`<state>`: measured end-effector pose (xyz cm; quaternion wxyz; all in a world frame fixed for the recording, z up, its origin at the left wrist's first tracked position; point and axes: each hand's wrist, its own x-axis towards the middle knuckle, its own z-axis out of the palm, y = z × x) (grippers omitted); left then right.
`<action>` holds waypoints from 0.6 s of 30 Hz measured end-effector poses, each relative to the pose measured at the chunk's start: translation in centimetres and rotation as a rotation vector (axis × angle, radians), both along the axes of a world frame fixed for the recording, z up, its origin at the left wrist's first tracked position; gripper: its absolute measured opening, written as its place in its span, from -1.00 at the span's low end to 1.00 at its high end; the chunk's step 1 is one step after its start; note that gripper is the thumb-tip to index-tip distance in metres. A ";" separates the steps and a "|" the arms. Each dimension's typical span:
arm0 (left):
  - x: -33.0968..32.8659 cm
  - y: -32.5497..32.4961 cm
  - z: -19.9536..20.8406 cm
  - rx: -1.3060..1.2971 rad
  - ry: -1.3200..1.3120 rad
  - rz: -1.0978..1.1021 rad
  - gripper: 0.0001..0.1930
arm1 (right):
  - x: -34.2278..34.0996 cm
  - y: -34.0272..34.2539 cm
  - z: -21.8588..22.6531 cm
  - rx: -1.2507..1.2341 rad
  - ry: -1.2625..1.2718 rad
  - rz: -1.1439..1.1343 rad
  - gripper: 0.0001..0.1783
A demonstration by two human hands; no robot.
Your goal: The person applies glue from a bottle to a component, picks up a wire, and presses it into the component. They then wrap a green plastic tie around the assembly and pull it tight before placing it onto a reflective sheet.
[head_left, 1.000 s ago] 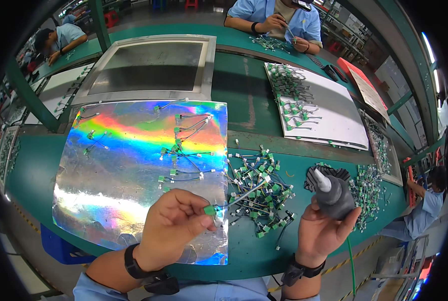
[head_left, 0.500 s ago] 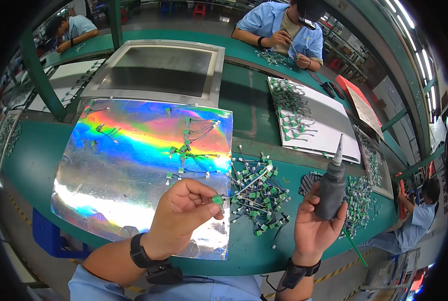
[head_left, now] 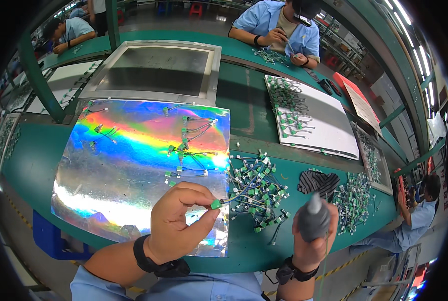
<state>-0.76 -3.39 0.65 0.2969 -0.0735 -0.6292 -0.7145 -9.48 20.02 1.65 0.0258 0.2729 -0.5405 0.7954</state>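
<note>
Between the thumb and forefinger of my left hand (head_left: 176,215) is a small green circuit board (head_left: 215,204) with thin wires trailing off to the right. It hangs over the right edge of a shiny rainbow foil sheet (head_left: 98,175). My right hand (head_left: 308,251) is wrapped round a dark squeeze bottle (head_left: 314,226), whose grey tapered nozzle tilts up toward my view. Several wired green boards (head_left: 186,145) lie on the foil. A heap of similar boards (head_left: 259,195) sits between my hands on the green table.
Behind my right hand lie a striped cloth (head_left: 319,183) and another heap of boards (head_left: 354,205). A white panel (head_left: 329,125) carries rows of boards. A framed screen (head_left: 159,70) stands beyond the foil. A co-worker (head_left: 279,30) sits opposite, handling small parts.
The bottle in my right hand has tipped from upright, its nozzle swinging toward me. My left hand keeps its pinch on the circuit board, almost in place.
</note>
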 end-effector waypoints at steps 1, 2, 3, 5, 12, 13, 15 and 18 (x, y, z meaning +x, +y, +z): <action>0.0 0.0 0.0 -0.026 0.015 0.027 -0.68 | 0.4 0.0 0.1 0.000 -0.002 0.000 -0.23; 0.0 -0.1 0.0 -0.052 0.029 0.054 -0.67 | 0.8 0.1 0.3 0.049 0.037 -0.016 -0.25; 0.0 -0.1 0.0 -0.053 0.027 0.053 -0.67 | 1.1 0.1 0.4 0.098 0.077 -0.031 -0.26; 0.1 -0.3 0.2 -0.116 0.054 0.097 -0.66 | 1.4 -0.1 0.5 0.146 0.114 -0.047 -0.27; 0.1 -0.5 0.3 -0.298 0.112 0.204 -0.65 | 1.8 -0.3 -0.1 0.294 0.210 -0.008 -0.36; 0.2 -0.6 0.4 -0.331 0.121 0.221 -0.65 | 1.8 -0.3 -0.1 0.293 0.208 -0.010 -0.36; 0.3 -0.6 0.6 -0.365 0.130 0.235 -0.65 | 1.7 -0.4 -0.1 0.330 0.232 0.007 -0.36; 0.3 -0.5 0.6 -0.386 0.137 0.243 -0.65 | 1.6 -0.5 -0.3 0.349 0.241 0.021 -0.37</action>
